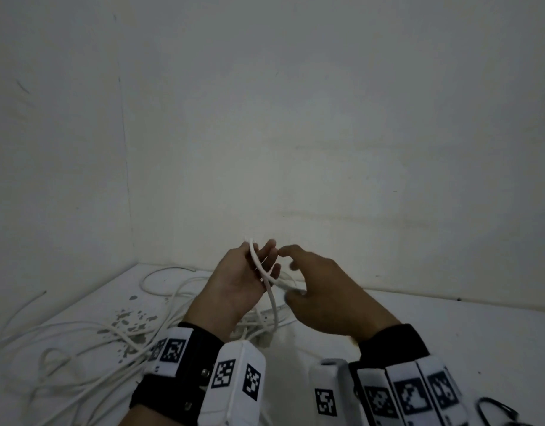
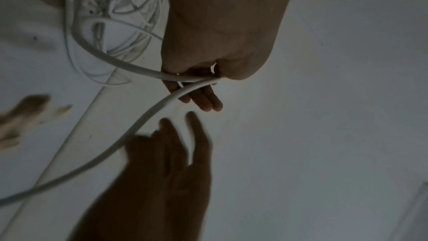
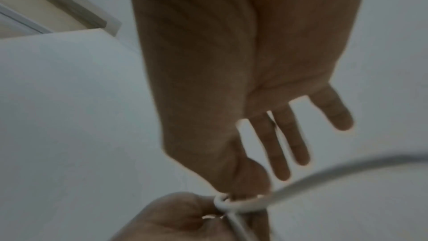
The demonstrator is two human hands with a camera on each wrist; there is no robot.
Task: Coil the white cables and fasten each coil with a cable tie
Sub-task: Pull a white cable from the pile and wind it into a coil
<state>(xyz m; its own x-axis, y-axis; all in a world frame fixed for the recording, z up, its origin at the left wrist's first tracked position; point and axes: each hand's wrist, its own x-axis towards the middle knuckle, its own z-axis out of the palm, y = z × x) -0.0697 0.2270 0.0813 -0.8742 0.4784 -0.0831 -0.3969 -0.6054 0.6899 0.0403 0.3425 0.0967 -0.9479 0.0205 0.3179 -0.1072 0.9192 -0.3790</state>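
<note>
While the left hand (image 1: pixel 240 281) pinches a first loop of white cable (image 1: pixel 272 305) above the surface (image 1: pixel 449 327), the right hand (image 1: pixel 323 296) hovers just beside it, fingers spread and empty, with the cable's slack trailing down toward the tangle (image 1: pixel 111 333) at the left.

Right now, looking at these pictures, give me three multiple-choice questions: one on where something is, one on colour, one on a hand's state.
1. Where does the loose cable tangle lie?
A. on the white surface, left of the hands
B. hung on the wall
C. in a box

2. What colour is the held cable?
A. black
B. white
C. red

3. How is the right hand?
A. fist closed
B. gripping a tie
C. fingers spread, holding nothing

A: head view shows it there. B: white in every view. C: right wrist view shows straight fingers; the left hand holds the cable.
</note>
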